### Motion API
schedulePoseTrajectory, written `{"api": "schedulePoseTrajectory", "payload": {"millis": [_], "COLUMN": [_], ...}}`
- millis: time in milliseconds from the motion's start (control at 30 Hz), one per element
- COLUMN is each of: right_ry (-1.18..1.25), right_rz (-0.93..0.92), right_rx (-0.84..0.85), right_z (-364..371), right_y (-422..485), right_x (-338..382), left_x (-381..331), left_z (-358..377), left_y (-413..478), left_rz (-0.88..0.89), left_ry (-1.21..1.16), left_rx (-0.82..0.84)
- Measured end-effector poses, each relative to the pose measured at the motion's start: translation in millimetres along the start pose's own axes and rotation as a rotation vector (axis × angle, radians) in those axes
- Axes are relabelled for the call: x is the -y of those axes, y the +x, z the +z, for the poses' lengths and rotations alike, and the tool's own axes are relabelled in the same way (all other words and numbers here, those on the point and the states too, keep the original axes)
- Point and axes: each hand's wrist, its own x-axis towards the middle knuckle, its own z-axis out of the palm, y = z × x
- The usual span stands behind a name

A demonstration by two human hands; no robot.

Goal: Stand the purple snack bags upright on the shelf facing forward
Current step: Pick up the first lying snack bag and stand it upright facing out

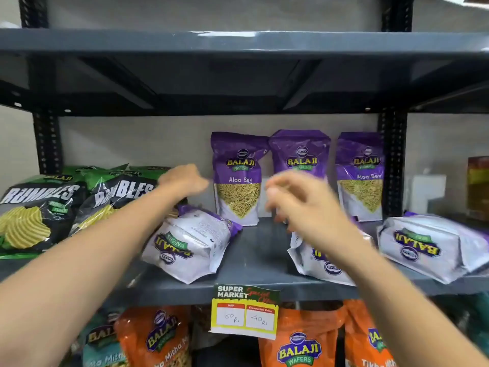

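Three purple Aloo Sev bags stand upright at the back of the grey shelf [254,263]: one at the left [238,176], one in the middle [300,152] and one at the right [361,176], all facing forward. Three more lie flat at the front: a left one [190,242], a middle one [315,260] partly under my right arm, and a right one [428,247]. My left hand [185,181] hovers blurred beside the left upright bag, holding nothing. My right hand [296,200] hangs in front of the middle upright bag, fingers loosely apart, empty.
Black and green Rumbles chip bags [39,207] fill the shelf's left part. A price tag [244,311] hangs on the shelf's front edge. Orange snack bags [299,340] stand on the shelf below. A dark upright post [393,165] bounds the right side.
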Motion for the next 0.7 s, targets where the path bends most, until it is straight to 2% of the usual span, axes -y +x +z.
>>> {"api": "schedulePoseTrajectory", "payload": {"millis": [67,133,167,200,267,400,533,700], "right_ry": [-0.198,-0.316,-0.301,-0.266,-0.174,0.103,0.269,0.174], "right_rz": [0.216,0.387,0.448,0.508,0.574,0.681,0.589,0.4], "right_rx": [0.194,0.359,0.388,0.412,0.423,0.388,0.248,0.082], "right_z": [30.0,59.5,71.0,78.3,93.0,110.3,108.0,101.2], "right_y": [4.0,8.2,12.5,15.5,23.4,30.5,37.1,51.8], "right_x": [-19.5,-43.2,-50.6,-52.1,-54.5,-58.0,-63.1,-68.2], "left_x": [18.1,34.9,38.9,42.4,52.0,72.0,70.8,52.4], "left_z": [3.2,11.9,16.7,21.9,26.9,40.9,43.6,54.4], "left_y": [-7.5,-21.9,-25.5,-25.7,-24.6,-13.8,-14.2,-14.9], "left_rz": [-0.093,-0.166,-0.19,-0.225,-0.287,-0.295,-0.302,-0.282], "left_ry": [0.048,-0.052,-0.153,-0.25,-0.377,-0.526,-0.681,-1.122], "left_rx": [0.323,0.629,0.725,0.749,0.678,0.505,0.28,0.108]}}
